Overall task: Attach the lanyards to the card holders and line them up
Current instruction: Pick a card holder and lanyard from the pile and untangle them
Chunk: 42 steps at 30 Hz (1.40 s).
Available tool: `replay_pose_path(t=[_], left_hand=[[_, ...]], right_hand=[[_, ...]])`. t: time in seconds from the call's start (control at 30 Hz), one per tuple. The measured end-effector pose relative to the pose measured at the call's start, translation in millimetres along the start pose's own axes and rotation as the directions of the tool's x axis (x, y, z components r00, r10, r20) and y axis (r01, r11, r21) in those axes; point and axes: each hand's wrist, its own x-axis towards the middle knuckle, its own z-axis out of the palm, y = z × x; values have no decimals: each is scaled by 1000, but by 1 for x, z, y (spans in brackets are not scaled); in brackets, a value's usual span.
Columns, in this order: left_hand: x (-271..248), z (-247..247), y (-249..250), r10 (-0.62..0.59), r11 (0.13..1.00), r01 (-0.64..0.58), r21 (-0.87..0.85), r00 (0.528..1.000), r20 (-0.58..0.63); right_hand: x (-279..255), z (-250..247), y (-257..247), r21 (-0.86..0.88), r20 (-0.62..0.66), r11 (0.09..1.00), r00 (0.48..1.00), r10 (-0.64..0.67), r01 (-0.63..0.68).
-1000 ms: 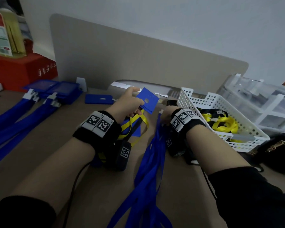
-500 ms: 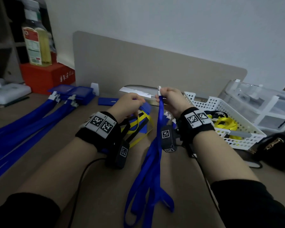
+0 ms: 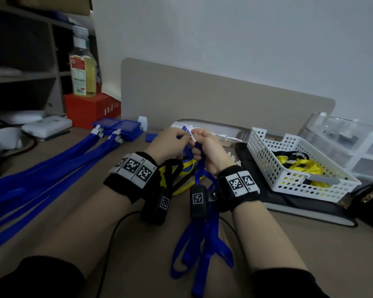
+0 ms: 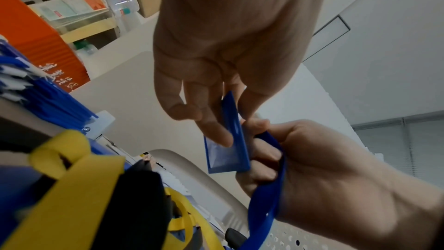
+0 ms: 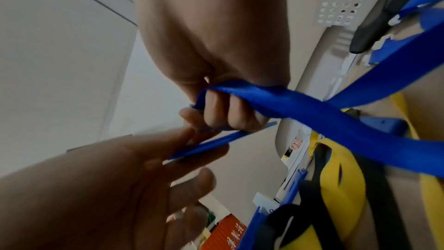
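My left hand (image 3: 180,139) pinches a blue card holder (image 4: 228,145) between thumb and fingers above the table. Against it, my right hand (image 3: 196,140) grips a blue lanyard (image 3: 202,237) near its white clip (image 3: 193,138), fingers curled round the strap. The strap hangs down between my wrists onto the table. In the right wrist view the card holder (image 5: 216,144) shows edge-on under my right hand (image 5: 216,119), touching its knuckles. Whether the clip is through the holder's slot is hidden.
Finished blue holders (image 3: 123,127) with long blue straps (image 3: 41,168) lie at the left. Yellow and black lanyards (image 3: 185,168) lie under my hands. A white basket (image 3: 265,147) with yellow lanyards (image 3: 299,166) stands at the right, a spare holder (image 3: 151,137) behind.
My right hand lifted one blue lanyard off the table pile and brought its clip end up to the card holder in my left hand. Both hands rose and met.
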Motion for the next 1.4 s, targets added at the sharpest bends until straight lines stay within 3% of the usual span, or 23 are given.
replay_pose_path(t=[0.27,0.5,0.77,0.93,1.13,1.4], left_hand=[[1,-1,0,-23,1000,23,-7,1000,-18],[-1,2,6,-88,996,89,15,996,-19],[-3,0,11,-94,994,94,-53,996,-9],[-4,-4,13,-193,966,201,-165,979,62],[-9,-7,18,-232,935,248,-252,968,94],[-10,-12,24,-273,929,292,-226,955,115]], right_hand=[[5,10,9,-100,-116,992,990,-85,73],[5,21,14,-156,-118,976,978,-170,151],[2,12,9,-20,-103,984,978,-181,180],[-1,7,9,105,-70,981,985,-159,166],[-7,3,5,174,-7,973,988,-152,151],[-7,0,5,211,-1,960,983,-186,182]])
